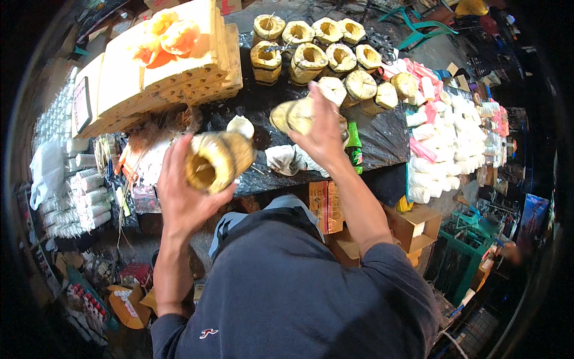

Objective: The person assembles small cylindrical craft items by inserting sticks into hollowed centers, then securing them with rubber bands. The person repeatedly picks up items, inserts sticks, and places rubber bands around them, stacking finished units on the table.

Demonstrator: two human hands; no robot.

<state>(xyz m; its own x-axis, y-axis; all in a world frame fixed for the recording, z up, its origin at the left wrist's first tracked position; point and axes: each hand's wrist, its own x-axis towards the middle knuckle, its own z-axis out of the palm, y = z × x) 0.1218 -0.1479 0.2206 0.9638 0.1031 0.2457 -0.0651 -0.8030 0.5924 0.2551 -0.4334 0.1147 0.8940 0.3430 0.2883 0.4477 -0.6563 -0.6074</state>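
Observation:
My left hand (pixel 185 191) is wrapped round a thick, hollow yellowish block (pixel 236 152) with a dark band, its round hole tilted toward me. In my right hand (pixel 326 131) is a matching yellowish block (pixel 293 116), lying on its side and a little blurred. A small white round piece (pixel 240 127) sits on the black-covered table (pixel 382 140) between my hands. Beyond the right hand, several such blocks stand in rows; the back ones, like one hollow block (pixel 309 57), show open holes, while some nearer ones, such as a filled block (pixel 360 85), have flat, pale tops.
A stack of big yellow blocks (pixel 161 72) stands at the left, with orange lumps (pixel 173 37) on top and a phone (pixel 82 105) against its side. Right of my right hand is a green bottle (pixel 354 148), beside a crumpled white cloth (pixel 284 160). White and pink rolls (pixel 445 149) are heaped at the right.

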